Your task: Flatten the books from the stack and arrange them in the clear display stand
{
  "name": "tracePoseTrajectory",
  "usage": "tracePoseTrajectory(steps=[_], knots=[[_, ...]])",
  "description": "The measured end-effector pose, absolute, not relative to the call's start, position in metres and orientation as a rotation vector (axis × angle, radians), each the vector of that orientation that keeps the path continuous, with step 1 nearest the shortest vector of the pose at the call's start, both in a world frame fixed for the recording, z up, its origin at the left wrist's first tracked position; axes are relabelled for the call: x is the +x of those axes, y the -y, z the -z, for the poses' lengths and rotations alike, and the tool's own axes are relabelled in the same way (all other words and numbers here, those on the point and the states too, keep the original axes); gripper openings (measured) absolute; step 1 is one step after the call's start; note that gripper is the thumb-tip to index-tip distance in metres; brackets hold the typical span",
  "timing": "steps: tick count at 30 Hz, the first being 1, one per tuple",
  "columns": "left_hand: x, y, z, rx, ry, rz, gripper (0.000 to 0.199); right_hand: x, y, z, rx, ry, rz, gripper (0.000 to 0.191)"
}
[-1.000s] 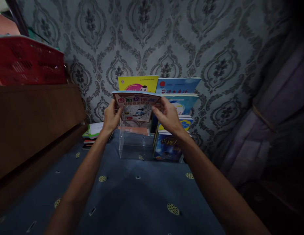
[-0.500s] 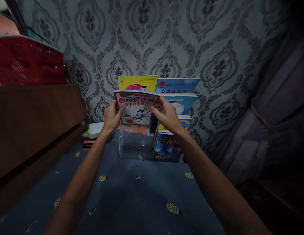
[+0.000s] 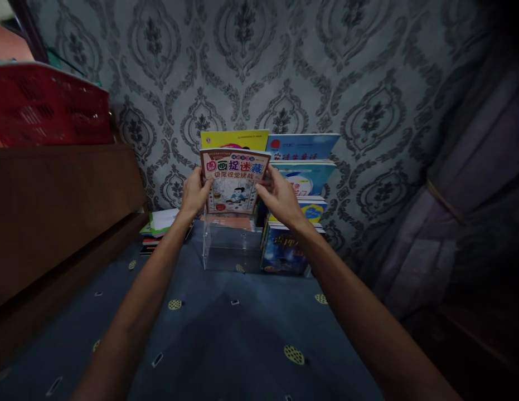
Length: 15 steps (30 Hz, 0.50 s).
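A thin picture book [image 3: 234,186] with a brown-bordered cover stands nearly upright between my hands. My left hand [image 3: 195,192] pinches its left edge, thumb on the front cover. On the opposite edge my right hand [image 3: 280,195] grips it in the same way. The book is at the left part of a clear acrylic book rack [image 3: 232,250], in front of a yellow book [image 3: 236,139] that it partly covers. Whether its lower edge touches the rack I cannot tell. The rack's right part holds blue books [image 3: 303,146] in tiers, with a dark blue book [image 3: 284,250] in front.
Left of the rack lies a low pile of books and papers [image 3: 161,223]. A red plastic basket [image 3: 50,106] sits on a brown wooden cabinet [image 3: 67,211] at the left. A tied curtain [image 3: 460,184] hangs at the right. Patterned blue cloth [image 3: 226,334] covers the surface.
The picture book has tilted more upright, so its cover faces me more fully, and its top has shifted slightly right. Both hands keep hold of it.
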State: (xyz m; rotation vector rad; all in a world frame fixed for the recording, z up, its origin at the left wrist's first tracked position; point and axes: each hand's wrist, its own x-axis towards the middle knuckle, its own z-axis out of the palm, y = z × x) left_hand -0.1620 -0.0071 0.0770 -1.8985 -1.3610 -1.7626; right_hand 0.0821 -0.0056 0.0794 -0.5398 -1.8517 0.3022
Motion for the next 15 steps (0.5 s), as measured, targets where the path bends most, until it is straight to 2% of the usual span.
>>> tracePoseTrajectory(steps=[8,15], knots=[[-0.166,-0.011,-0.068,-1.951,1.406,1.778,0.01,0.08,0.002,-0.071,-0.556,1.809,-0.272,0.061],[-0.168,-0.004,-0.042,-1.812,1.726,1.513,0.002,0.073,0.004,-0.033,-0.622,1.834,-0.238,0.058]])
